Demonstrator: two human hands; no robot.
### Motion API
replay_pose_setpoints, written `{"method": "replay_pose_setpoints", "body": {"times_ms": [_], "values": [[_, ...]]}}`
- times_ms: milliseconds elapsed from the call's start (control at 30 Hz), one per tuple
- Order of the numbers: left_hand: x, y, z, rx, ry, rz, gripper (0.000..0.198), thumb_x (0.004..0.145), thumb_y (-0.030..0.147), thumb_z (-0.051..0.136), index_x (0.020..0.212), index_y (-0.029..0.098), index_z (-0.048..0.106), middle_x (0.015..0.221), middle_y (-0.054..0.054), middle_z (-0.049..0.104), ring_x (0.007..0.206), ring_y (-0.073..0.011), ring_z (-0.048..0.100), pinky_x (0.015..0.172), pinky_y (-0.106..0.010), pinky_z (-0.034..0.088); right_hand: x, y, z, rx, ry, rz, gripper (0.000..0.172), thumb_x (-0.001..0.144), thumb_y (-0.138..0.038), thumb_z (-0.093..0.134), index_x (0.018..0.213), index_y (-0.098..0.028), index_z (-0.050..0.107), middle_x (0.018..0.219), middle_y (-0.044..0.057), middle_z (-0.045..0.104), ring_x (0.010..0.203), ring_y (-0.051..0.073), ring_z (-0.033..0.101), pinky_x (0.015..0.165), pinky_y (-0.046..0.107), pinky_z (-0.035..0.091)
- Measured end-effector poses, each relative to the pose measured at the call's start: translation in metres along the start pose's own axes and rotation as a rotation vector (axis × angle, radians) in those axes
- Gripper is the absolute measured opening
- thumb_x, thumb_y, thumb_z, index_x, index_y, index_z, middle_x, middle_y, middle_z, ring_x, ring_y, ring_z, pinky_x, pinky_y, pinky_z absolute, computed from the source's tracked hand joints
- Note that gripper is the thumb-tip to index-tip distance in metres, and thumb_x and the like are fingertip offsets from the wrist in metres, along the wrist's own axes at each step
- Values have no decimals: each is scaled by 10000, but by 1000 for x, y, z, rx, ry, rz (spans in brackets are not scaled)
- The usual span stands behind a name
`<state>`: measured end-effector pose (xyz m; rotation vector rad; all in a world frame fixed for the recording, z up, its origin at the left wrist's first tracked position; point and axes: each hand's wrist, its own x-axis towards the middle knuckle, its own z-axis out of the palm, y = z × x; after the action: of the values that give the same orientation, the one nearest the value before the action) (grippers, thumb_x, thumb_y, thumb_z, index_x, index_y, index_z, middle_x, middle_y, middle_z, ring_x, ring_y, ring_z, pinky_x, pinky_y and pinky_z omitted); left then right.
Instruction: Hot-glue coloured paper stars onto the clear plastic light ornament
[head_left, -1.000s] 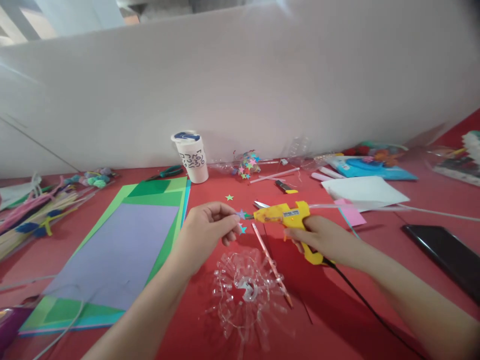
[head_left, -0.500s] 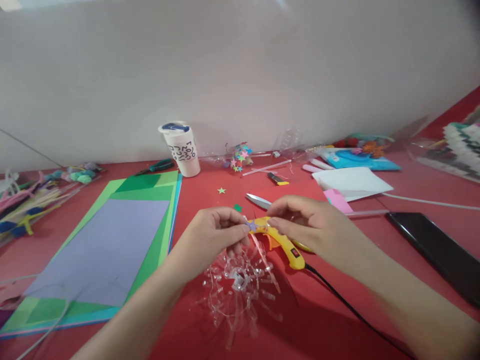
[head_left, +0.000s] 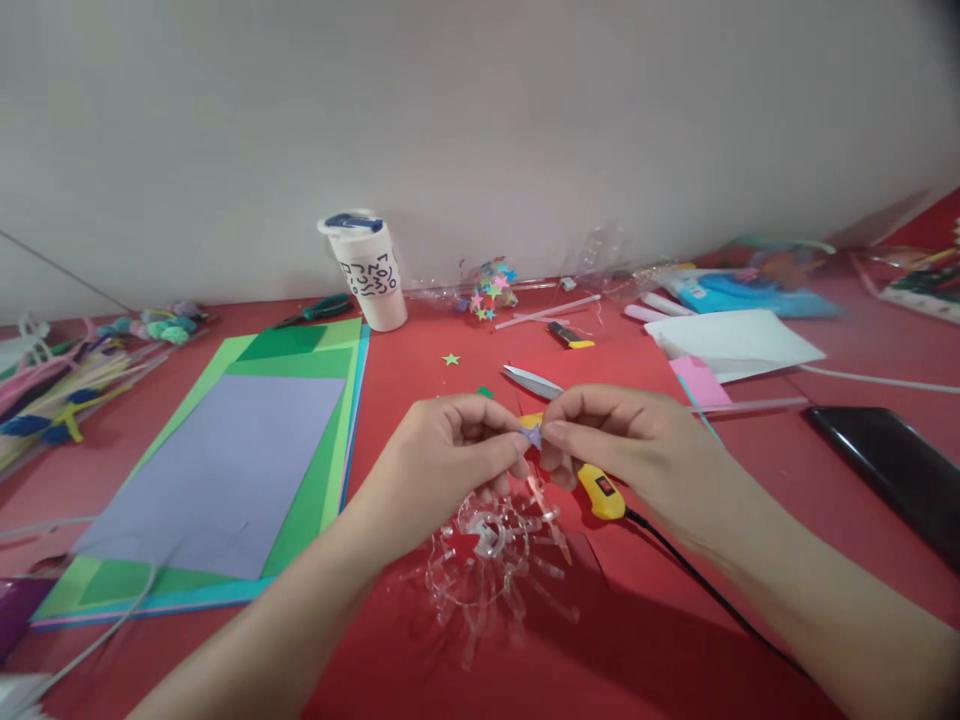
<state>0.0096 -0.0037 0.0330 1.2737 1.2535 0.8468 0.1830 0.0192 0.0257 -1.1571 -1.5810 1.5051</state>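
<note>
A small purple star [head_left: 532, 437] is pinched between the fingertips of my left hand [head_left: 457, 450] at its left side. My right hand [head_left: 619, 430] is closed in a pinch at the star's right edge, its fingertips touching it. Behind and below my right hand lies a yellow glue gun [head_left: 601, 492], partly hidden, with a black cord. Beneath my hands a clear plastic string-light bundle [head_left: 491, 540] rests on the red surface, a pinkish stick [head_left: 553, 525] beside it. Scissors [head_left: 531, 381] lie just beyond my hands, their handles covered.
Coloured paper sheets [head_left: 277, 450] are stacked on the left, near a white lidded cup [head_left: 375, 285]. Beyond are a heap of small stars [head_left: 491, 287], a box cutter [head_left: 568, 335] and pliers [head_left: 319, 312]. White paper [head_left: 739, 342] and a black phone [head_left: 885, 470] lie right.
My hands have come closer together, the right fingertips now at the purple star. The view has shifted slightly, and my right hand covers more of the glue gun.
</note>
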Motion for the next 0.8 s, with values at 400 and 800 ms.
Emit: {"method": "replay_pose_setpoints", "body": {"times_ms": [400, 800], "values": [[-32, -18, -29, 554, -51, -4, 171, 834, 323, 552, 705, 262, 646, 825, 30, 509, 736, -125, 519, 695, -258, 409, -27, 10, 24, -647, 15, -445, 136, 792, -150, 545, 674, -206, 581, 549, -53, 558, 469, 80, 469, 449, 197, 353], [-44, -28, -25, 465, -27, -62, 173, 833, 378, 520, 788, 297, 666, 1488, 66, 306, 1402, -254, 242, 1126, -448, 237, -23, 24, 32, -744, 99, -748, 119, 793, -60, 556, 747, -151, 617, 668, 18, 593, 618, 108, 514, 572, 242, 408]]}}
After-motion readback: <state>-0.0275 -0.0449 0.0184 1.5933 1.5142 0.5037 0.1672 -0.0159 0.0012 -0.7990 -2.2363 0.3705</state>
